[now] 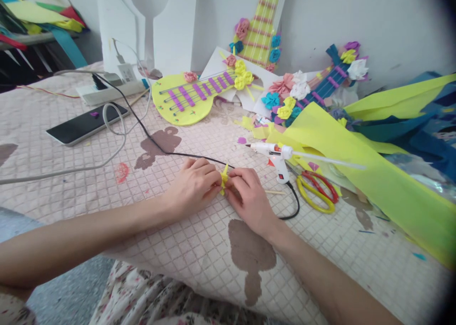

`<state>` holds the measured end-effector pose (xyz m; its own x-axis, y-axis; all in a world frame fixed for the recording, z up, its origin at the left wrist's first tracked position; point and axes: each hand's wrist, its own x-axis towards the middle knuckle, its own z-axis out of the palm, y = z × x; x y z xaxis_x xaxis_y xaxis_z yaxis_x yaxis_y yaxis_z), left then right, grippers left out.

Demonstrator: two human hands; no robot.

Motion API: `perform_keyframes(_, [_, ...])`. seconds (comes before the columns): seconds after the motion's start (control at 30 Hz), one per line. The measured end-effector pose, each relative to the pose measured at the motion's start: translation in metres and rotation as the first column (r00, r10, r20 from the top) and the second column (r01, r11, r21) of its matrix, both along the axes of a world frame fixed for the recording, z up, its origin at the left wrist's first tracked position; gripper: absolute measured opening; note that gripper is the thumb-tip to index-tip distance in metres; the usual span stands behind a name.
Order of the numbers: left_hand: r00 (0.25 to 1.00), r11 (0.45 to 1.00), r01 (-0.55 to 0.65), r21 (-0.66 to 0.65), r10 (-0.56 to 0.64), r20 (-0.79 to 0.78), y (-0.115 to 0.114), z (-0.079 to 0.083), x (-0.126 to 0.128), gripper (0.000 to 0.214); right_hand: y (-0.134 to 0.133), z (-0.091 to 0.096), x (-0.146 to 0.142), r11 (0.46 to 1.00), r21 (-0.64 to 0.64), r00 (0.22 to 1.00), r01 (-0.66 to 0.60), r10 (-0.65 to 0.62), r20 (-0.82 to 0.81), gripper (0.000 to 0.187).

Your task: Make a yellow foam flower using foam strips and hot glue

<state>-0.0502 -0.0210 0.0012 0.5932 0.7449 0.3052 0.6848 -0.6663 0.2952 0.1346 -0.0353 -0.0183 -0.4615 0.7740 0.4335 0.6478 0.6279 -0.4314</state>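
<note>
Paper piece (224, 176) sitting between left hand (195, 185) and right hand (250, 196); phone (83, 126) lying left, power strip (110, 93) behind; glue gun (281, 167) right.

The bare left hand (195, 185) and the bare right hand (251, 199) pinch a small, folded, yellow paper-like piece (224, 177) between their fingertips, above the pale, quilted, brown-patterned cloth (178, 249). The white hot-glue gun (280, 166) rests beyond the right hand, nozzle directed left. The scissors with red and yellow handles (317, 190) lie near the gun. A yellow, guitar-shaped panel with purple strips (195, 107) lies behind the hands. A flat, black-screened smartphone (83, 126) lies near the white, rectangular power strip (110, 93).
</note>
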Motion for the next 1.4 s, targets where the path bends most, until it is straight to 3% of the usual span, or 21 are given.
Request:
perform_keyframes(0.87, [0.997,0.991,0.001,-0.132,0.009,0.071,0.0029,-0.0029,-0.0029,0.008,-0.0002,0.0008,-0.001,0.992,0.121,0.995,-0.02,0.008,0.103,0.013])
perform_keyframes(1.17, [0.994,1.0,-0.013,-0.027,0.016,0.111,0.0024,-0.0039,-0.0028,0.006,0.0005,-0.0009,-0.0009,0.991,0.132,0.993,0.011,-0.026,0.117,0.011])
perform_keyframes(1.4, [0.998,0.997,0.054,0.061,-0.056,0.034,0.0005,-0.0007,-0.0028,0.008,-0.0001,-0.0002,-0.0011,0.995,0.092,0.994,0.041,-0.05,0.102,0.009])
